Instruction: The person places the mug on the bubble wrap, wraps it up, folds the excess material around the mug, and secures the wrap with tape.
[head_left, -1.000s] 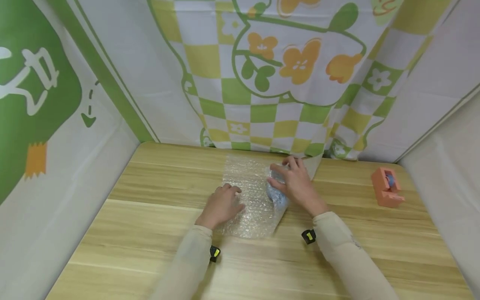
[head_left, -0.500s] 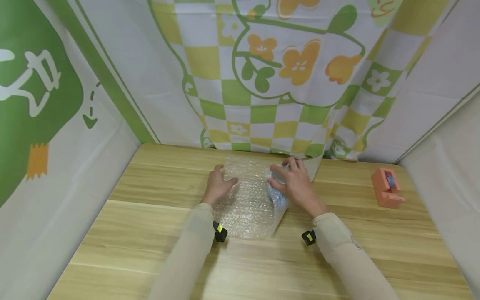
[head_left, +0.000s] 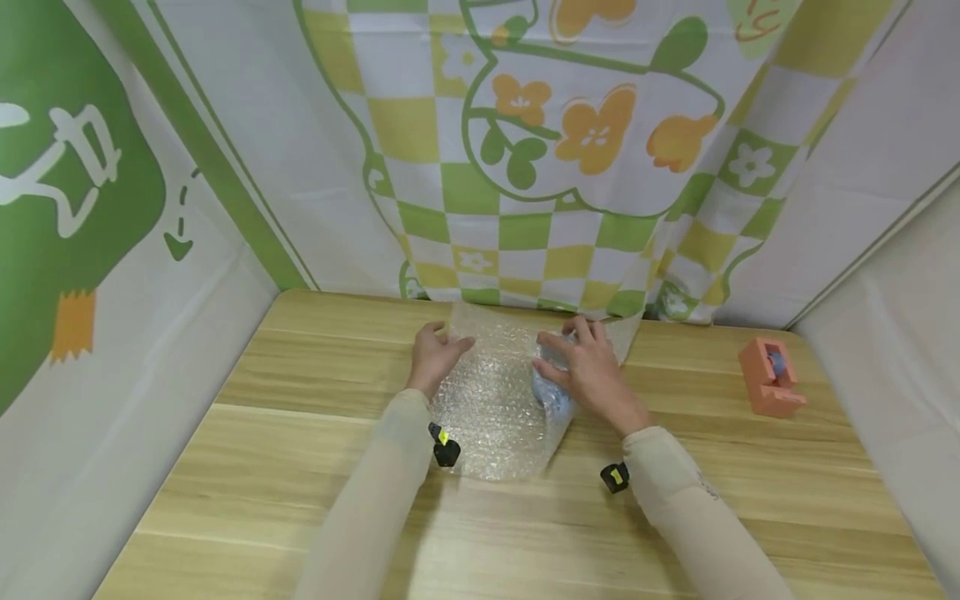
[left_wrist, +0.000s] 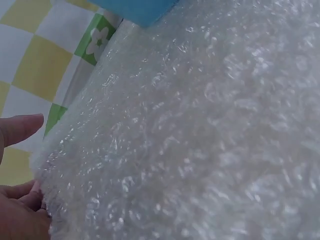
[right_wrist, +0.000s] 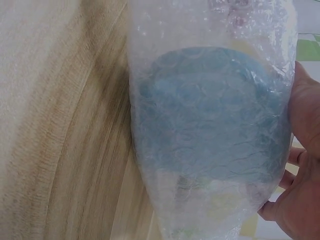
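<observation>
A sheet of clear bubble wrap lies on the wooden table, its right part folded over a smooth light-blue object. That object has a rounded outline, but the film blurs its kind. My right hand grips the wrapped object, fingers at its far side and thumb nearer. At the sheet's left edge is my left hand. The left wrist view shows its fingers against the edge from behind, with the thumb apart from the film. The sheet's far left corner is raised slightly.
An orange tape dispenser with a blue roll stands at the right of the table. A checked, flowered cloth hangs along the back edge. White walls rise at both sides.
My left hand has moved from over the sheet to its left edge and further back. The far left corner of the wrap has risen a little. My right hand has stayed on the wrapped object.
</observation>
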